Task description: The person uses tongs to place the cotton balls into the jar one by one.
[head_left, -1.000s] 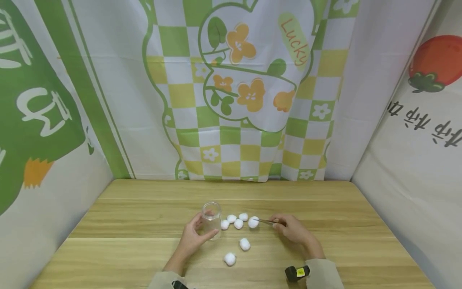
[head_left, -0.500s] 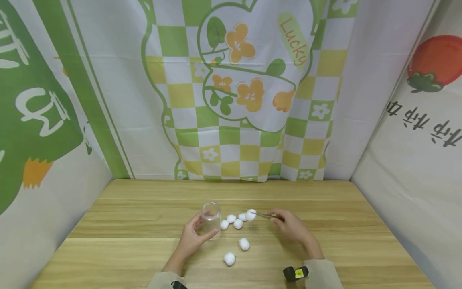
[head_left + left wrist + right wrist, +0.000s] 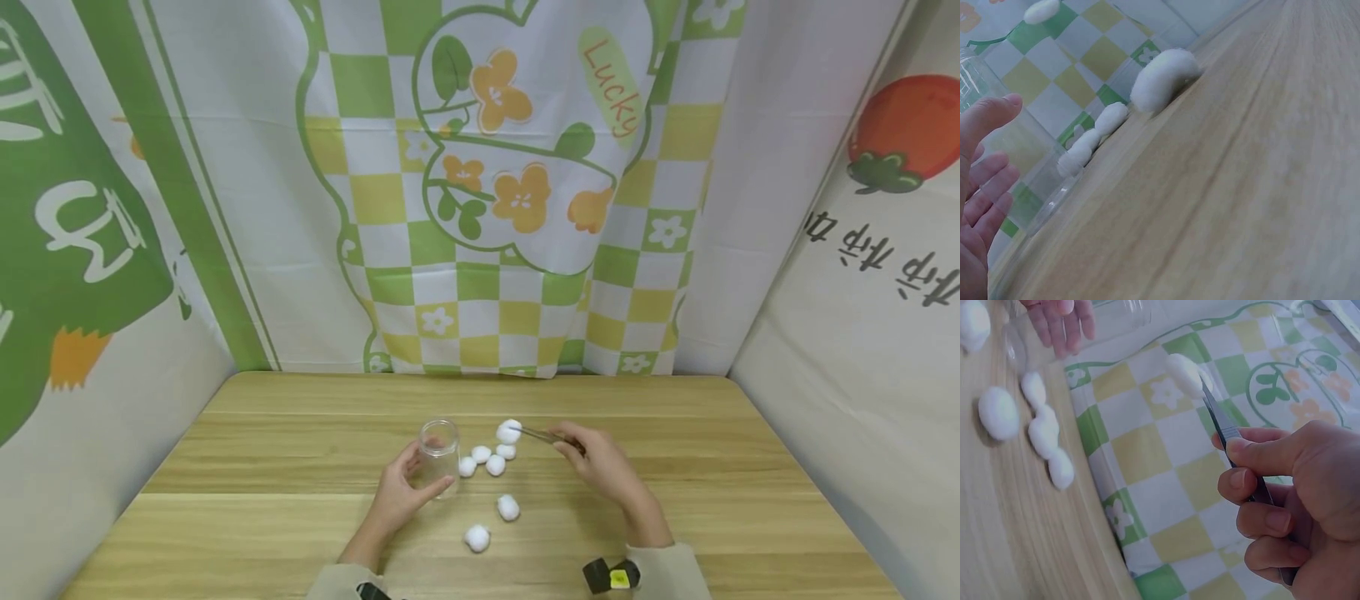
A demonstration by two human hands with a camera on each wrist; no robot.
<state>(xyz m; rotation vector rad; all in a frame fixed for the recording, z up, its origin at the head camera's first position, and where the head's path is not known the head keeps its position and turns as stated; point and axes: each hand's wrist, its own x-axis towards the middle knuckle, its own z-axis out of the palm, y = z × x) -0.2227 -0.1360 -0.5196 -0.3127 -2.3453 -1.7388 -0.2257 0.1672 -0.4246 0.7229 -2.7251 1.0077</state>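
My left hand (image 3: 400, 493) holds a clear jar (image 3: 439, 458) upright on the table, thumb on one side and fingers round the other. The jar's mouth is uncovered. Tweezers (image 3: 1227, 428) are pinched in my right hand (image 3: 596, 460), their tips gripping a cotton ball (image 3: 1182, 375) in the air. In the head view this lifted cotton ball (image 3: 508, 431) is right of the jar, above the table. Several cotton balls (image 3: 495, 465) lie in a cluster beside the jar. Nearer the front lie two more, one cotton ball (image 3: 508, 507) and another cotton ball (image 3: 477, 538).
The wooden table (image 3: 675, 433) runs back to a green-and-yellow checked cloth (image 3: 480, 317) hanging behind it. Printed cloths also hang at the left and right sides. A black wrist device (image 3: 611, 575) sits by the right sleeve.
My right hand has raised the cotton ball in the tweezers off the table and moved it left and farther back, towards the jar. My left hand and the jar have stayed in place.
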